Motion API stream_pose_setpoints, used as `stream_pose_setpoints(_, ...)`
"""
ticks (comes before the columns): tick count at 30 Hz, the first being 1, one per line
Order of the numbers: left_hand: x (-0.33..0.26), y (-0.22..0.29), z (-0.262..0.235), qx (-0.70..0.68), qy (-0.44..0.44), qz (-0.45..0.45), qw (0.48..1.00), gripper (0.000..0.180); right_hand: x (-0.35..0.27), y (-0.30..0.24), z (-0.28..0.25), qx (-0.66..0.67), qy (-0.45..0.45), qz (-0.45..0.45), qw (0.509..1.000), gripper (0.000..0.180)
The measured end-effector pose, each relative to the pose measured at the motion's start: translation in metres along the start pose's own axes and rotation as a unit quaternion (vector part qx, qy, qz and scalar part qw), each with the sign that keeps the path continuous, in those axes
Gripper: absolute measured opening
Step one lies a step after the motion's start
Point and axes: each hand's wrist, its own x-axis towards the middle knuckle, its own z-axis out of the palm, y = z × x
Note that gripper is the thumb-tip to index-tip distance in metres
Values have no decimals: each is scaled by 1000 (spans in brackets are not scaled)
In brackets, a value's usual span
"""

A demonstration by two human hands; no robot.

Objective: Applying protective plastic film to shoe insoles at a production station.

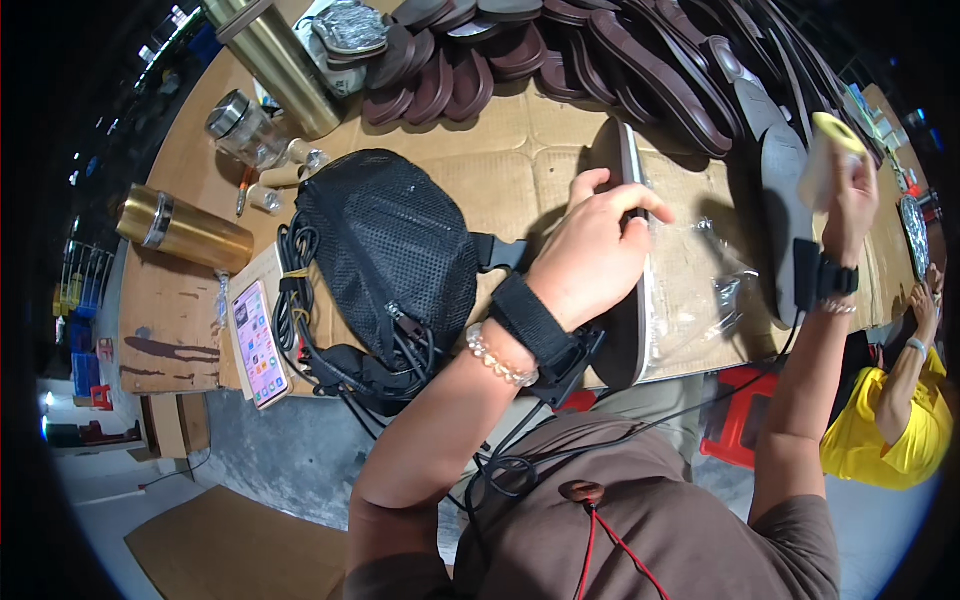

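My left hand [592, 258] grips a dark shoe sole [632, 320] stood on its edge on the cardboard-covered table [500, 150], fingers curled over its pale rim. My right hand [852, 205] is raised at the right and holds a yellow sponge-like pad [826, 160] above another dark flat sole [782, 215] lying on the table. A clear plastic bag [705, 285] lies between the two soles. Both wrists wear black straps with cables.
Rows of brown soles [600, 50] are stacked along the far edge. A black mesh bag [385, 250] with cables, a phone [258, 343], two gold flasks [185, 230], a glass jar [240, 125] sit left. A person in yellow [895, 420] is at the right.
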Motion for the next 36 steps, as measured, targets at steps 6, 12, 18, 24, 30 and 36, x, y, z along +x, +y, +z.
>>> stream_pose_setpoints(6,-1,-5,3,-47,65,-41,996,49,-76,-36,61,-379,-336,-194,840,69)
stream_pose_setpoints(12,-6,10,5,-10,73,-76,994,49,-88,-73,67,-407,-211,-273,846,62)
stream_pose_setpoints(18,-8,3,11,6,107,-69,992,49,-139,-108,85,-112,-334,-50,934,59)
stream_pose_setpoints(24,-11,5,13,12,129,-72,989,47,-160,-100,83,-79,-314,-23,946,108)
stream_pose_setpoints(30,-10,3,14,39,129,-38,990,45,-163,-38,8,-428,-198,-120,874,60)
stream_pose_setpoints(36,-12,2,9,42,131,-32,990,42,-174,-49,7,-277,-147,72,947,49)
